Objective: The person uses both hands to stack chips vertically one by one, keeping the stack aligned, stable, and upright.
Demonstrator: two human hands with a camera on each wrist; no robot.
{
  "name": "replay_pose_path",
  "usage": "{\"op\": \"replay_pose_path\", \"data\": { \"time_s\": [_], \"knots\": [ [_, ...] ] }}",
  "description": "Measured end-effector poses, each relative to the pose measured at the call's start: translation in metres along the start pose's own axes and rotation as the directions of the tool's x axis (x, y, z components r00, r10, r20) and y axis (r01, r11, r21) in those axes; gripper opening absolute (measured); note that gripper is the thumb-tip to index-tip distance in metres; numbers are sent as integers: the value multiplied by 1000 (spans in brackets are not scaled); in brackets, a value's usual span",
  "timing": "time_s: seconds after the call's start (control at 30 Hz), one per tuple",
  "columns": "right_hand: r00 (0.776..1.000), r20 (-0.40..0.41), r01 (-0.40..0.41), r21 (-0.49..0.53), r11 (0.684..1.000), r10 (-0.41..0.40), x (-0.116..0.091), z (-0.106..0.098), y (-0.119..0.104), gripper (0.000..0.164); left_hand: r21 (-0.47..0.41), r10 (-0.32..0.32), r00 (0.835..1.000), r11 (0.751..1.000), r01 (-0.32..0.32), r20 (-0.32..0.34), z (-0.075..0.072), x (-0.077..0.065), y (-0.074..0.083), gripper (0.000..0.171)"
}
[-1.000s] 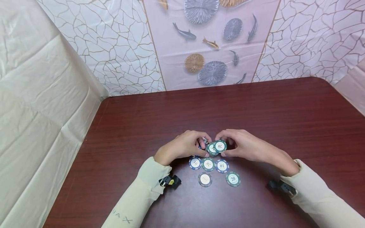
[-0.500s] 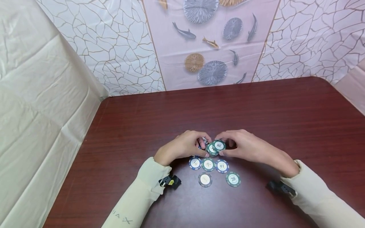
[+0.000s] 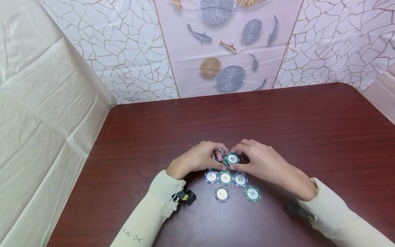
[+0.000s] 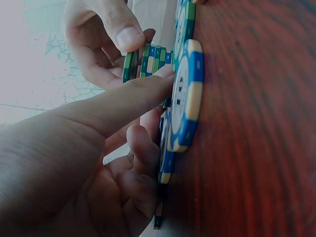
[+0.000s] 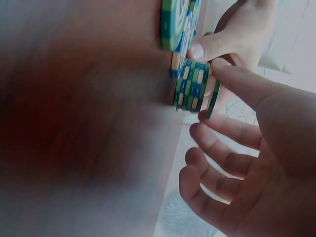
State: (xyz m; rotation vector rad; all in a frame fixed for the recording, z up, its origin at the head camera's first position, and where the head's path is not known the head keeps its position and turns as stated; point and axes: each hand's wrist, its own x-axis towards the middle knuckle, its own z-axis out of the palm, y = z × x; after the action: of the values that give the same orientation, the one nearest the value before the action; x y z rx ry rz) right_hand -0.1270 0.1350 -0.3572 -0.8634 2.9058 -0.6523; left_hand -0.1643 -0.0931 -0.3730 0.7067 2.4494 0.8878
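From where I stand, the dark red bench [image 3: 166, 130] spreads out all round a short stack of green and blue chips [image 5: 191, 85]. Well behind that stack hangs a patterned cloth [image 3: 129, 51] printed with crackle lines, fish and round shapes; a pale drape [image 3: 40, 137] falls well to the stack's left. Two cream sleeves [image 3: 342, 212] reach in from the person's side of it, a black strap [image 3: 185, 196] at the left wrist.

At the stack's right, the right hand [image 3: 266, 161] has its thumb and forefinger drawn narrow, pinching a green chip marked 20 [image 3: 232, 159] by opposite edges just above the stack; a thin gap shows beneath it. The other three fingers bend loosely, clear of the chip. At the stack's left, the left hand [image 3: 200, 157] curves thumb and forefinger around it, the thumb tip low by its edge, the remaining fingers curled in.

On the person's side of the stack lie a blue 10 chip [image 3: 211, 176], a flat green 20 [image 3: 225, 178] and a second blue 10 [image 3: 240, 179], side by side. Farther from the stack that way are a 100 chip [image 3: 222, 194] and, rightward, another green 20 [image 3: 252, 194].
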Motion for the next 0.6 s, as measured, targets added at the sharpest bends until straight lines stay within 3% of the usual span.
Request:
{"op": "replay_pose_path", "data": {
  "time_s": [0.6],
  "knots": [
    [999, 36, -20, 22, 1000, 19, 0, 7, -2, 42, 5, 19, 1000, 1000, -18, -16, 1, 0, 0, 39]
  ]
}}
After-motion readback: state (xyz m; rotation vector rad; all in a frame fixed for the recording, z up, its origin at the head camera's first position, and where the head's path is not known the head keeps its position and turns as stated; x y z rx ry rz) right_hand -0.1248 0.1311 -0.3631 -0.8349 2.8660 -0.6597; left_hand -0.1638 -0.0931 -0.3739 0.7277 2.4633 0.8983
